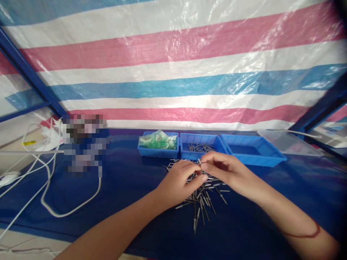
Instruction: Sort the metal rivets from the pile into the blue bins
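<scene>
A loose pile of blind rivets point(202, 202), silvery with long thin stems, lies on the blue table under both hands. My right hand point(230, 171) is closed in a pinch, with one rivet point(200, 161) at the tips of its thumb and forefinger. Beside it, my left hand point(180, 180) curls over the pile, its forefinger tip close against the right fingertips. Its other fingers are hidden, so whatever it holds cannot be made out. Just behind the hands, the middle blue bin point(199, 136) contains several more rivets.
The left blue bin point(158, 154) holds clear bags with green contents point(159, 140). To the right stands another blue bin point(255, 159), with a translucent sheet point(290, 142) behind it. White cables point(67, 213) run across the table's left side, near a pixelated area. Striped sheeting point(173, 85) hangs behind.
</scene>
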The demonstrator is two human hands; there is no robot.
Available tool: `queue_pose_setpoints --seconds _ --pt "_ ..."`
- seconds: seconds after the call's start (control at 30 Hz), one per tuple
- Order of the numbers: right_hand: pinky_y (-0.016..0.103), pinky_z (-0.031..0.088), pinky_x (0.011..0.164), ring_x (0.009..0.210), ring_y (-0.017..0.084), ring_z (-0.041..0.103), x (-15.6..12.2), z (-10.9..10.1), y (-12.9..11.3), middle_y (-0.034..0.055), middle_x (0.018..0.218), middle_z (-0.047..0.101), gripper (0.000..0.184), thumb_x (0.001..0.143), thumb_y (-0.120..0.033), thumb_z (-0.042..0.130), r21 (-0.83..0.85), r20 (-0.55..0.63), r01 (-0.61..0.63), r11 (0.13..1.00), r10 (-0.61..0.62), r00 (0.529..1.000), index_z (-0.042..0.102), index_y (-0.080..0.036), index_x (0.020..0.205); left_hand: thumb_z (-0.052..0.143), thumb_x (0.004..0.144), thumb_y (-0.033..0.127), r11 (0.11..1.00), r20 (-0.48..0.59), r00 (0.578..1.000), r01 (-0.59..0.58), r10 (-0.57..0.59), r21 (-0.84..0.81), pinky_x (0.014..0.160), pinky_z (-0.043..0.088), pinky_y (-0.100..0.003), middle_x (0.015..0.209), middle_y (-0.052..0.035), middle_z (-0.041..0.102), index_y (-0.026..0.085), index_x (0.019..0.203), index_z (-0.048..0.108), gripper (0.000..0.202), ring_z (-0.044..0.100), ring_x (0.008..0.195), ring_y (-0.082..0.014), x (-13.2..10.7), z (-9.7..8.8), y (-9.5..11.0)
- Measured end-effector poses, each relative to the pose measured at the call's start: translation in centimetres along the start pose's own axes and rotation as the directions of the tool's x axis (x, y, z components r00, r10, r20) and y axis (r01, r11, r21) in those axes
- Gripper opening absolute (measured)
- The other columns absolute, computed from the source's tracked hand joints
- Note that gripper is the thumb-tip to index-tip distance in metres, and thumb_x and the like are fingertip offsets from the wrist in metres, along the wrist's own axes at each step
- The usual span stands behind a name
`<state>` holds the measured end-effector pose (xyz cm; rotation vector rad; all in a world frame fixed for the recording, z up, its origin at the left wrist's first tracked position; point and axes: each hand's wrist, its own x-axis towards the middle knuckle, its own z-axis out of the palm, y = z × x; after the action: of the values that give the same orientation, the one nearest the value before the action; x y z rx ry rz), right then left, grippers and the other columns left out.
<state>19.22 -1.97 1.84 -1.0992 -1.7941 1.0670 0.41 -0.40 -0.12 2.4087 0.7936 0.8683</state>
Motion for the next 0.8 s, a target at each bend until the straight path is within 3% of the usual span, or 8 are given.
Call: queue_pose_setpoints --seconds 0.13,0.27,0.53,0.8 --pt "0.024 0.036 0.058 0.064 0.011 0.044 0.1 1.1 0.3 -0.0025 0.068 0.049 0.022 0.085 -0.041 0.059 0.162 -0.049 -0.08 0.984 0.089 0.995 0.061 -0.019 0.084 0.047 0.094 0.027 0.989 -0.068 0.993 0.089 -0.097 -0.117 0.07 0.041 -0.024 0.076 -0.0014 0.061 0.016 0.083 0.061 0.021 0.056 0.073 -0.0137 0.0 0.4 0.0" --pt "0.024 0.035 0.058 0.064 0.011 0.042 0.1 1.6 0.7 -0.0023 0.071 0.049 0.022 0.084 -0.041 0.061 0.273 -0.06 -0.156 0.949 0.178 0.982 0.06 -0.02 0.089 0.046 0.093 0.028 0.971 -0.053 0.983 0.165 -0.176 -0.17 0.067 0.04 -0.023 0.074 0.0005 0.058 0.016 0.082 0.059 0.021 0.054 0.07 -0.0123 0.1 0.5 -0.2" --pt "0.028 0.038 0.063 0.066 0.013 0.045 0.2 1.5 0.7 -0.0003 0.072 0.052 0.021 0.085 -0.039 0.059 0.04 -0.199 0.017 0.999 -0.009 0.98 0.06 -0.019 0.077 0.048 0.092 0.026 0.979 -0.018 0.983 0.177 -0.18 -0.101 0.065 0.037 -0.022 0.071 0.0016 0.057 0.016 0.078 0.057 0.02 0.053 0.067 -0.0115 0.1 0.4 -0.3" --pt "0.028 0.039 0.062 0.063 0.013 0.044 0.3 1.8 1.4 -0.0009 0.069 0.05 0.022 0.083 -0.039 0.061 -0.024 -0.244 -0.014 1.0 0.008 0.97 0.06 -0.018 0.075 0.049 0.091 0.025 0.995 -0.038 0.994 0.103 -0.102 0.015 0.062 0.035 -0.022 0.066 0.0023 0.054 0.016 0.073 0.055 0.021 0.051 0.063 -0.0106 0.0 0.6 -0.6"
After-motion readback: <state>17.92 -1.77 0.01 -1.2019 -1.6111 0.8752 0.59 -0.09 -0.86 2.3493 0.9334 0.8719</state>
